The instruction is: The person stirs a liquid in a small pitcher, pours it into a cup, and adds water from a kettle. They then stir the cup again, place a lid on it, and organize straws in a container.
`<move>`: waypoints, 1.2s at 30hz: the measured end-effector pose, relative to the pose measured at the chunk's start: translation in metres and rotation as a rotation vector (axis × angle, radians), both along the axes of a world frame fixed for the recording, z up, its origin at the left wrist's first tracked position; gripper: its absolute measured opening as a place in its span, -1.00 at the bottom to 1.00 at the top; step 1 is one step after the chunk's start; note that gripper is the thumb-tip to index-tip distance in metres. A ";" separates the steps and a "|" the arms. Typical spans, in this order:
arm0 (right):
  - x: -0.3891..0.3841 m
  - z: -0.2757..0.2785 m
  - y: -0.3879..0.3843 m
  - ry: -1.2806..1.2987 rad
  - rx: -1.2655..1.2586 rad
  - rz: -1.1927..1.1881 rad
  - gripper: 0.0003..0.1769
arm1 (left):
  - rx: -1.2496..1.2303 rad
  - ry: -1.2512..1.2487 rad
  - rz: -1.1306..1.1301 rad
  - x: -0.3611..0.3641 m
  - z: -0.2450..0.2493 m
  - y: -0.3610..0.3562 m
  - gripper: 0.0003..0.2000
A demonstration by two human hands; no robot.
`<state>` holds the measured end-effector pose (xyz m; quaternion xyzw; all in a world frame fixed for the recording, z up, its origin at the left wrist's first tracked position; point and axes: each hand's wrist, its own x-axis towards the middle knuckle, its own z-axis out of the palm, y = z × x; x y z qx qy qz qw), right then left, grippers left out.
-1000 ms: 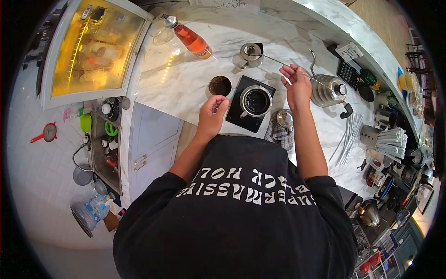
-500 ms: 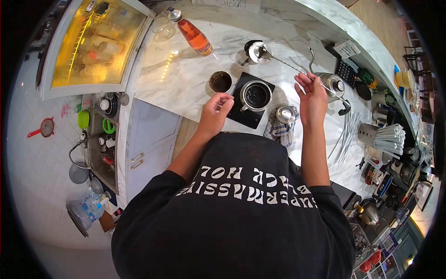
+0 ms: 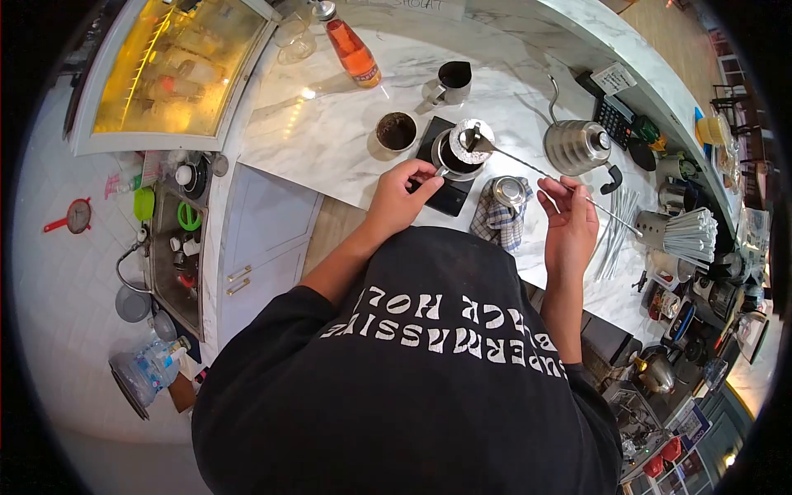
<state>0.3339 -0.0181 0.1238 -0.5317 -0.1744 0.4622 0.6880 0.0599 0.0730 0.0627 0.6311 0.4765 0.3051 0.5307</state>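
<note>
My right hand (image 3: 569, 210) grips the shaft of a long metal bar spoon (image 3: 528, 163). At the spoon's far end a white, crinkled round piece (image 3: 487, 132) hangs over the rim of a silver cup (image 3: 451, 162) with dark contents. What this piece is I cannot make out. The cup stands on a black scale (image 3: 448, 200). With fingers pinched at the cup's small handle, my left hand (image 3: 406, 191) rests by the scale's near left edge. Beyond is a small pitcher (image 3: 454, 78) of dark liquid; a bowl with brown residue (image 3: 396, 132) is to the left.
A gooseneck kettle (image 3: 577, 147) stands right of the spoon. Near my right wrist, a metal-topped container (image 3: 509, 191) sits by a checked cloth (image 3: 495, 223). A bottle of red liquid (image 3: 351, 48) is at the back left. Loose straws (image 3: 617, 235) lie at right.
The spoon and white piece have moved from above the pitcher to over the cup, uncovering the pitcher. My right hand came lower and nearer; my left fingers reached the cup's handle.
</note>
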 end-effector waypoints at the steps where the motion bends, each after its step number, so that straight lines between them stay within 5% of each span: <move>1: -0.002 -0.003 -0.002 -0.011 -0.004 0.004 -0.62 | 0.012 -0.007 -0.003 -0.001 -0.001 0.001 -0.77; 31: -0.029 0.001 0.002 -0.440 -0.074 0.147 -0.56 | 0.043 -0.030 -0.025 -0.002 -0.007 0.001 -0.76; 36: -0.030 0.033 0.000 -0.733 -0.067 0.181 -0.58 | 0.022 -0.016 -0.020 -0.001 -0.003 0.000 -0.76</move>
